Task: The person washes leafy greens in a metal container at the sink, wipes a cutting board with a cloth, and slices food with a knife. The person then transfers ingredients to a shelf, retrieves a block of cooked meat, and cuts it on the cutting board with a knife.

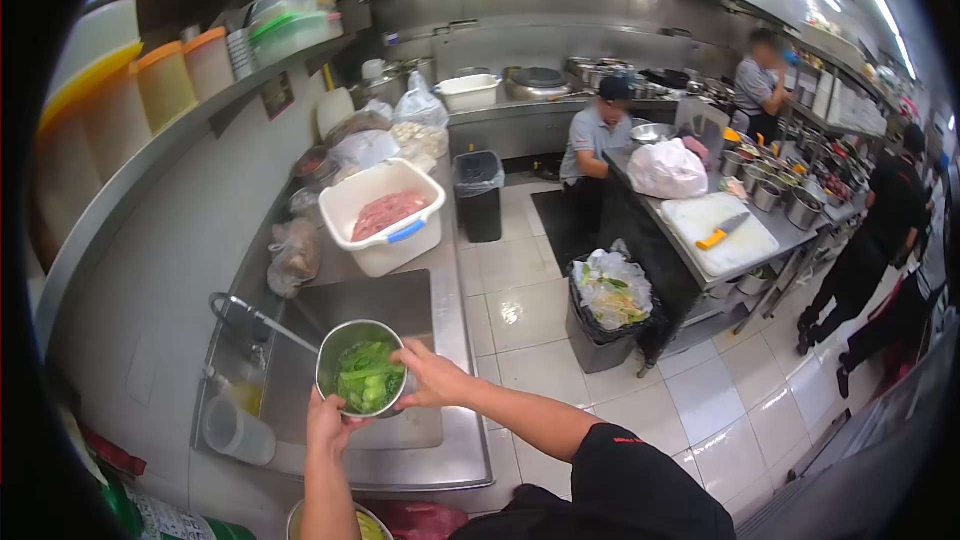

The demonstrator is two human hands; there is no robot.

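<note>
Both hands hold a round stainless steel pot (325, 365) over the sink (400, 290). Inside it lie cut green vegetables (368, 377), which look wet. My left hand (333, 424) grips the pot's near lower side. Around the right side of the rim, my right hand (430, 377) is closed. The faucet (268, 318) reaches over the sink, its spout end close to the pot's far left rim. A translucent plastic jug (240, 432) leans in the sink's left corner, apart from my hands.
A white tub (420, 240) with raw meat stands beyond the sink. Trash bins (603, 345) stand on the tiled floor. A yellow-handled knife (722, 231) rests on a cutting board (690, 215). Several other people are in the kitchen. A shelf (190, 125) with containers overhangs the left.
</note>
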